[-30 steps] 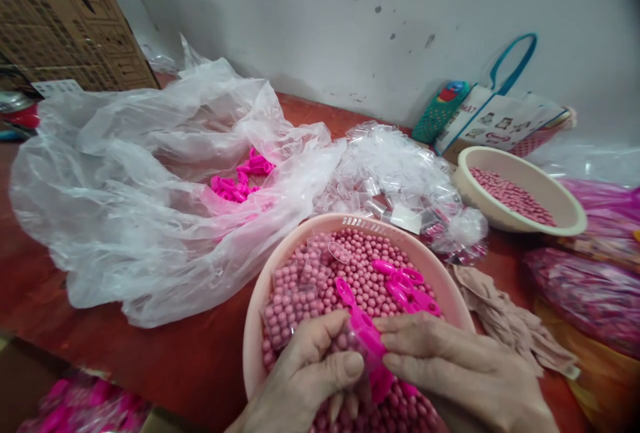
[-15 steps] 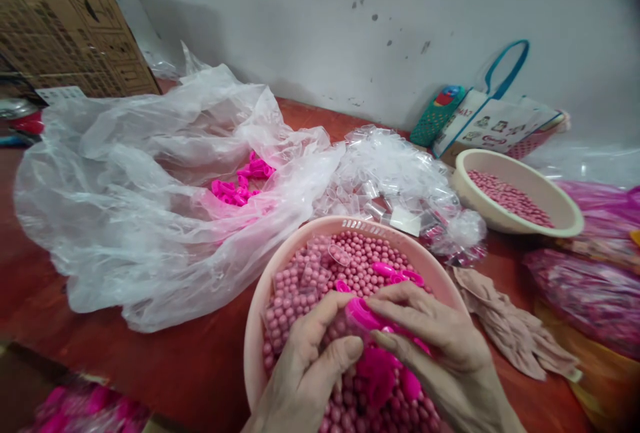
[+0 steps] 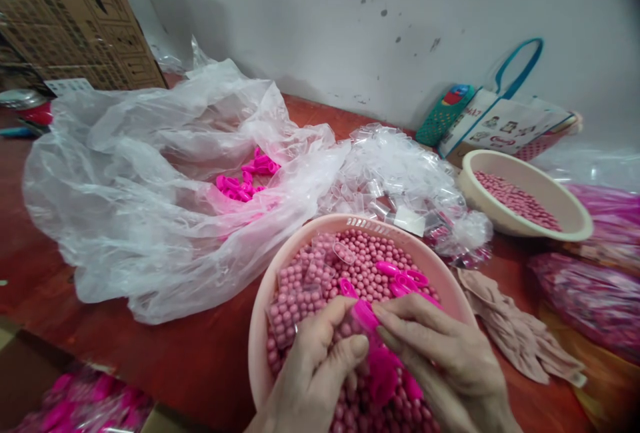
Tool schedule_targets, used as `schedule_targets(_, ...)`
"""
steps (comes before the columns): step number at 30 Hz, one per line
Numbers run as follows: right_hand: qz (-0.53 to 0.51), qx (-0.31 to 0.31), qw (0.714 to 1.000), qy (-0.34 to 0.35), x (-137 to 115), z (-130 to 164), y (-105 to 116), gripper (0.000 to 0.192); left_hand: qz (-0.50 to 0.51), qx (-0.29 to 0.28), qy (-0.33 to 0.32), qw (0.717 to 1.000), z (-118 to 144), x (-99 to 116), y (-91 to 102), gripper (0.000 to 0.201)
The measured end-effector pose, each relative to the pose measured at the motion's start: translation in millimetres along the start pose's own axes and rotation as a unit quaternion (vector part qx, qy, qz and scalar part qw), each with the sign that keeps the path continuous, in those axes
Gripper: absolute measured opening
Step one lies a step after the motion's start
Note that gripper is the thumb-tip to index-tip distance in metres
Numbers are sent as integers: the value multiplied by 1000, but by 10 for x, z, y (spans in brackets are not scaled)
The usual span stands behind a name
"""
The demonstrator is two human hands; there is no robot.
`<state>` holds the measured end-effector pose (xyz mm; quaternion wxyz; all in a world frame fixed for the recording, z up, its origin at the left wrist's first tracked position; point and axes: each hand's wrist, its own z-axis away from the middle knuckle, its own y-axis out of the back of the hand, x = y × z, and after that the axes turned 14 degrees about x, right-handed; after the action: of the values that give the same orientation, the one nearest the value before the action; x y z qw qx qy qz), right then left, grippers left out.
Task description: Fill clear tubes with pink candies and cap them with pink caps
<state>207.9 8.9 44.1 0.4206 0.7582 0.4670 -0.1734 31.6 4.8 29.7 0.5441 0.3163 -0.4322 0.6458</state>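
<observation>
1. Fingers of the right hand (image 3: 440,346) have shifted since a second ago; laid along the pink piece (image 3: 365,316) then, they now bunch at its upper end; the left hand (image 3: 313,363) keeps much the same place.
2. Head view, hands: the left is curled narrow, thumb and forefinger closing on what looks like a clear pack with beads showing through; the right is narrow too, fingertips pinching the pink piece between the hands, over the bowl (image 3: 259,346).
3. Head view, nearest risk: the pack looks thin and slick; too hard a squeeze from the left hand, or a crooked push from the right, might bend its mouth and spill beads (image 3: 360,246).
4. Head view, below: a dropped piece would probably land among the beads, near the loose clips (image 3: 403,280) and filled packs (image 3: 295,296); a knuckle could nudge those.
5. Head view, edge: a wrist leaning on the rim might tip the bowl; beads would then roll across the table (image 3: 190,353).
</observation>
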Motion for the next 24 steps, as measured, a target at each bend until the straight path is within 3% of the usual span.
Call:
schedule_targets(2, 18, 44, 998, 28, -7, 63, -57, 46, -20, 65, -58, 996, 33, -49, 32, 33)
schedule_targets(6, 18, 88, 994, 65, -46, 45, -76, 42, -43, 69, -110, 991, 34, -56, 39, 35)
schedule_targets(11, -92, 41, 991, -91, -82, -128, 76, 29, -116, -15, -111, 987, 17, 117, -70, 24)
schedule_targets(14, -132, 42, 982, -127, -80, -100, 85, 27, -138, -14, -106, 985, 39, 154, -88, 22)
schedule_targets(18, -64, 63, 993, -81, -97, 57, 0, 35, -168, 26, -125, 978, 70, 136, -67, 24)
schedule_targets(20, -15, 83, 996, -39, -108, 108, -17, 38, -162, 17, -177, 971, 66, 133, -66, 25)
schedule_targets(24, -8, 51, 998, -21, -93, 63, 68, 45, -149, 6, -270, 951, 24, 109, -91, 32)
